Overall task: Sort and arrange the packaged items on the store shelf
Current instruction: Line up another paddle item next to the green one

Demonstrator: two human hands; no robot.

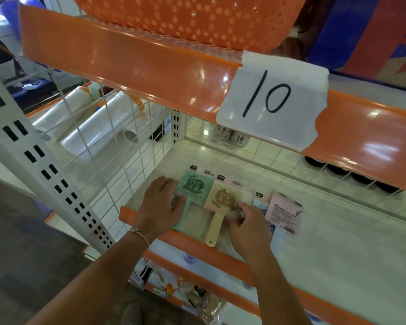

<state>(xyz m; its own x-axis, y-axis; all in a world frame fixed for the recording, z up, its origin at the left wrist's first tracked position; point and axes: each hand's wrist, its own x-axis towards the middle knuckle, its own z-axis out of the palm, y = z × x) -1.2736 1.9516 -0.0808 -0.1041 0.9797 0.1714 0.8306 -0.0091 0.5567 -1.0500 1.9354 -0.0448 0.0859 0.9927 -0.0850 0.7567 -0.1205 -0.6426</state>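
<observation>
Two packaged hand fans are lying side by side on the white shelf [338, 231], near its front left corner, and both hands are working on them. The left hand [159, 207] is resting palm down with its fingers spread and fairly straight, pressing on the left edge of the green fan [193, 186], whose mint handle is pointing toward the orange front lip [185, 240] of the shelf. The right hand [246, 227] is lying at the lower right corner of the pink and cream fan [225, 195], its fingers curling and its fingertips pinching the edge of that fan's clear wrapper; the cream handle [212, 228] is reaching down over the lip. Just to the right of that hand, a pink packet [283, 211] is lying printed side up and slightly tilted, overlapping a pale blue packet [259, 204] whose edge is showing beside it. A white wire grid [117, 146] is closing off the shelf's left side. Above, an orange shelf edge [131, 59] is carrying a taped paper label [272, 99] reading 10, and an orange perforated basket [190, 17] is sitting on top of it.
</observation>
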